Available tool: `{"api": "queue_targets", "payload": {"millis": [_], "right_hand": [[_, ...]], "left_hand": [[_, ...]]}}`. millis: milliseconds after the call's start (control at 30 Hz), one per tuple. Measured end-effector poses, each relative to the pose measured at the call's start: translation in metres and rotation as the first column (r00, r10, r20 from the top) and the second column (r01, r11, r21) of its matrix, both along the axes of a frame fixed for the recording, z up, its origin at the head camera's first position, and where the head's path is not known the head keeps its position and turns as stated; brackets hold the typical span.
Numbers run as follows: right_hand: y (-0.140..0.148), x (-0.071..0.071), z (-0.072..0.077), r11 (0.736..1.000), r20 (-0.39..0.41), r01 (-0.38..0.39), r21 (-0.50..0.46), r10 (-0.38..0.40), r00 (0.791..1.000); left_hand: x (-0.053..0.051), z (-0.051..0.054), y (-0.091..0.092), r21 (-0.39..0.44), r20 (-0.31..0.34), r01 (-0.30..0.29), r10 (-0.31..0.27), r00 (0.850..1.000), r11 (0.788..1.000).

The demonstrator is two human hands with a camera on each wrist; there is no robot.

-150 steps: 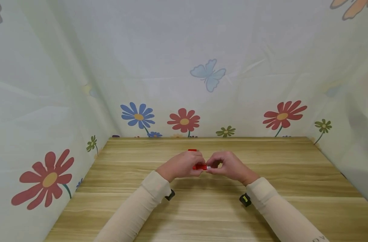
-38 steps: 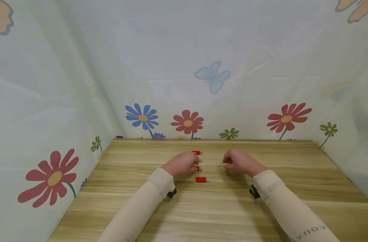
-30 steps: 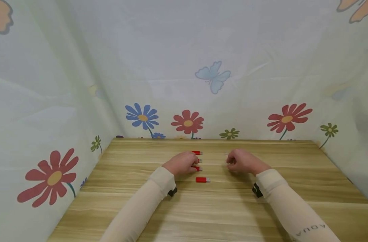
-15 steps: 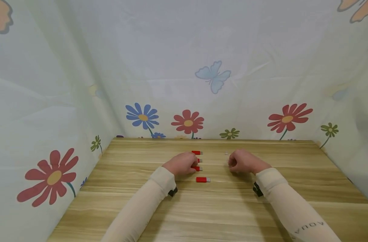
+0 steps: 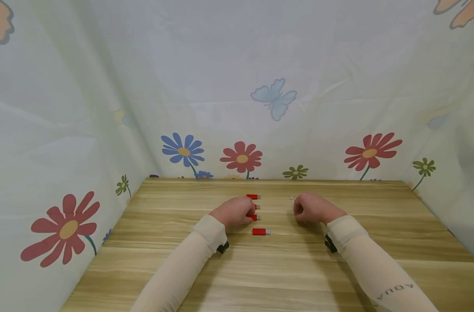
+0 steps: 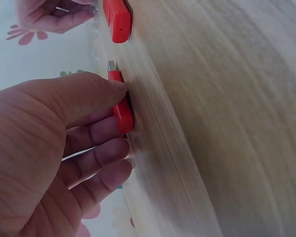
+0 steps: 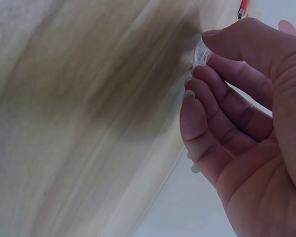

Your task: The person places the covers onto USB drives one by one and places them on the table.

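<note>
My left hand (image 5: pixel 235 211) pinches a red USB stick (image 6: pixel 122 111) between thumb and fingers; the stick lies against the table, its metal plug (image 6: pixel 112 65) bare. To the right, my right hand (image 5: pixel 313 208) holds a small clear cap (image 7: pixel 201 53) at its fingertips, low over the table. Just in front of the left hand lies another red USB stick (image 5: pixel 260 232), plug pointing right. Behind lie a further red USB stick (image 5: pixel 254 196) and one (image 5: pixel 257 207) mostly covered by the left fingers.
A small clear piece (image 5: pixel 291 197) lies on the wooden table (image 5: pixel 268 277), just left of the right hand. A flower-printed curtain (image 5: pixel 206 86) rises behind the table's far edge and along both sides.
Five seconds ago both hands met at one red USB stick. They have since parted: a stick lies in front, and the right hand moved right, uncovering a small clear piece. The last half-second shows little movement.
</note>
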State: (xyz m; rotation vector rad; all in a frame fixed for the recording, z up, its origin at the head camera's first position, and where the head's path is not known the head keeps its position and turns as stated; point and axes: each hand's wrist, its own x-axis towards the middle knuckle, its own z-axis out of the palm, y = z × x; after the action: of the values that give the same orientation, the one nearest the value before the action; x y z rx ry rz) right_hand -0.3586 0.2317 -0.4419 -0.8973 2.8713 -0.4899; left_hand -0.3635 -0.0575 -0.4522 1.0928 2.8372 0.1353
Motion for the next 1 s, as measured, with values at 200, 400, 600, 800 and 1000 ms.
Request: {"api": "queue_targets", "payload": {"millis": [200,400,600,800,1000], "right_hand": [[-0.001,0.0015,-0.0012,1.0,-0.046,-0.022,0.001,0.022,0.999],[-0.0019,0.0012,-0.0029,1.0,-0.067,-0.017,0.022,0.019,0.998],[-0.0012,0.0005,-0.0038,0.999,-0.079,-0.014,0.033,0.017,0.997],[0.0006,0.0021,-0.0049,1.0,-0.046,0.008,0.019,-0.007,0.999],[0.0005,0.0035,-0.0044,0.999,0.004,0.042,0.013,-0.042,0.999]], "left_hand": [[0.0002,-0.0009,0.0007,-0.014,-0.021,0.007,-0.007,1.0,1.0],[0.0025,0.0005,-0.0005,0.002,-0.007,0.026,-0.026,1.0,1.0],[0.001,-0.0014,-0.0015,-0.003,-0.007,0.04,-0.04,0.999,0.999],[-0.0011,-0.0034,-0.0021,0.002,0.014,0.032,-0.032,0.999,0.999],[-0.0023,-0.0076,-0.0048,0.014,0.019,0.019,-0.02,1.0,1.0]]}}
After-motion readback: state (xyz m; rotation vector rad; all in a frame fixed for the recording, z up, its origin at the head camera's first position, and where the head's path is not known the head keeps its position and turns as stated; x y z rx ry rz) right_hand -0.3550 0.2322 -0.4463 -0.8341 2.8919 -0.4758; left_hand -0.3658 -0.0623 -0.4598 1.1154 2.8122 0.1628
